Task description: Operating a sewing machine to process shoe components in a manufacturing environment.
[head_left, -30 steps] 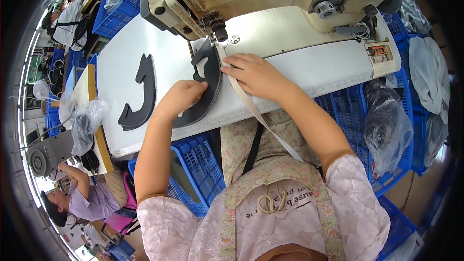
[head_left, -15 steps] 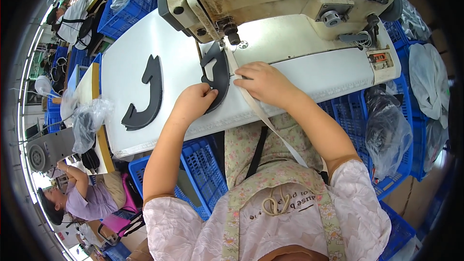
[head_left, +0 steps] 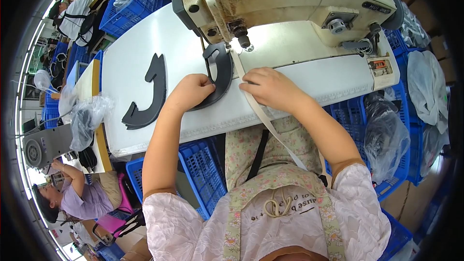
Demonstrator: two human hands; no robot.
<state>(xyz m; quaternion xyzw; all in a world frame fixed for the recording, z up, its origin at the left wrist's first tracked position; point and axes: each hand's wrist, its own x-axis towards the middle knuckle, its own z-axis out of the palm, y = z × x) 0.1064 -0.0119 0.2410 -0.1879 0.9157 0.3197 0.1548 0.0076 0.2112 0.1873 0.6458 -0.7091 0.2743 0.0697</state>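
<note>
The workshop was crowded with blue crates, and in the middle of it stood a white table carrying a cream sewing machine. Under the machine's needle lay a curved black piece, its upper end tucked beneath the foot and its lower end sweeping toward the person. A pale tape ran from the needle along the right edge of the piece, off the table's front and down into the lap. The left hand was curled over the lower part of the piece, fingers pressing it flat to the table rather than lifting it. The right hand lay just beside it, fingertips bent down on the tape and pinning it against the piece and the table; neither hand was spread wide. Well apart to the left on the same table rested a second black piece of the same hooked shape, untouched. Beyond the table's left end a clear bag hung crumpled, and another worker sat below it. More bags filled the crates to the right.
</note>
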